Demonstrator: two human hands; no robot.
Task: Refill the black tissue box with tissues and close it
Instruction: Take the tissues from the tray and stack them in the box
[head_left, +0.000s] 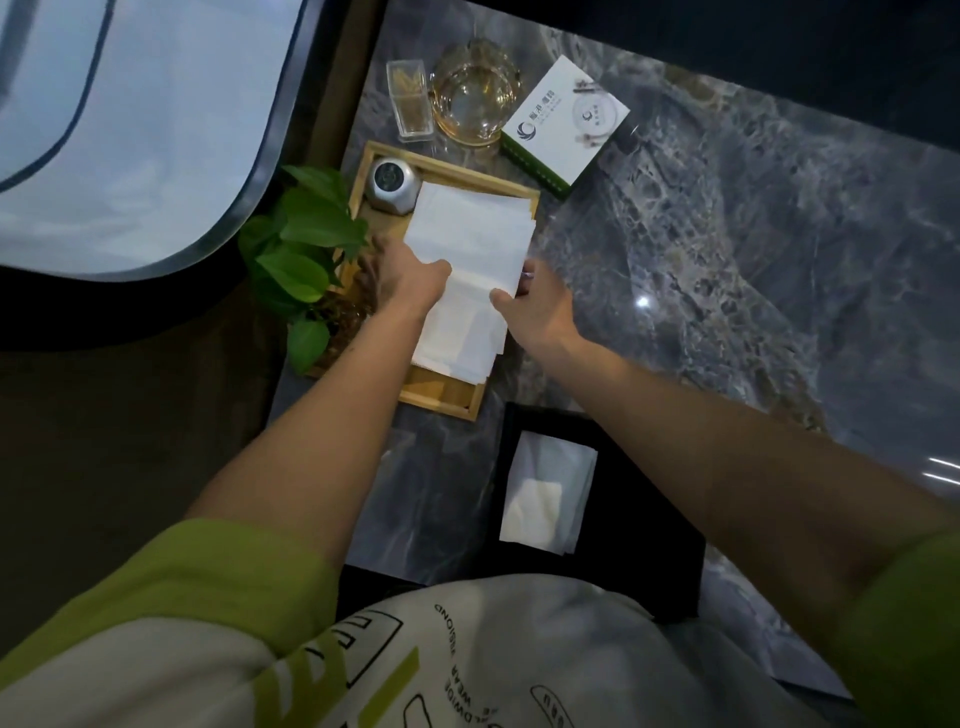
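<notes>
A stack of white tissues (467, 244) lies over a wooden tray (441, 400) on the marble table. My left hand (402, 275) grips the stack's left edge, thumb on top. My right hand (535, 306) grips its right edge, thumb on top and fingertips behind. The black tissue box (639, 530) lies near me on the table, partly under my right forearm. A white tissue (545, 493) shows in the box's rectangular opening.
A silver round device (390, 183) sits at the tray's far end. A leafy green plant (301, 249) stands left of the tray. Beyond are a clear toothpick holder (410, 101), a glass ashtray (475, 96) and a white-green box (566, 122).
</notes>
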